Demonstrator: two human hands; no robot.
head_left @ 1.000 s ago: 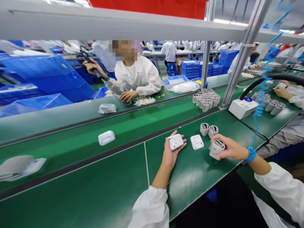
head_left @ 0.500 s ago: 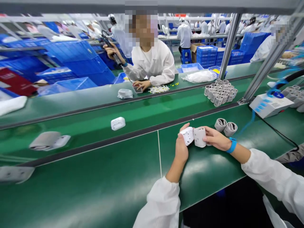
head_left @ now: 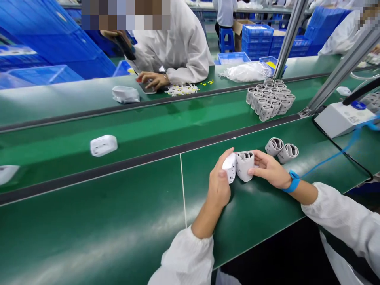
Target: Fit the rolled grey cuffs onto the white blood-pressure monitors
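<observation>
My left hand (head_left: 219, 185) grips a white plug socket unit (head_left: 230, 168), seen edge-on and partly hidden by my fingers. My right hand (head_left: 268, 169) holds a rolled grey-white sleeve (head_left: 245, 166) pressed against that unit, and a blue wrist strap (head_left: 293, 181) circles that wrist. Just beyond my right fingers, two more rolled sleeves (head_left: 280, 149) lie side by side on the green bench (head_left: 148, 198). A second white socket unit (head_left: 103, 145) rides on the green conveyor belt (head_left: 142, 130) to my left.
A dense group of upright rolled sleeves (head_left: 268, 101) stands on the belt ahead. A white bench device (head_left: 341, 118) sits at right. Across the line, a co-worker's hand (head_left: 151, 79) rests near a flat dark object. Metal posts and blue crates stand beyond.
My hands have moved together, bringing the socket unit and sleeve into contact. The camera view has tilted down, and the socket unit on the belt has moved left.
</observation>
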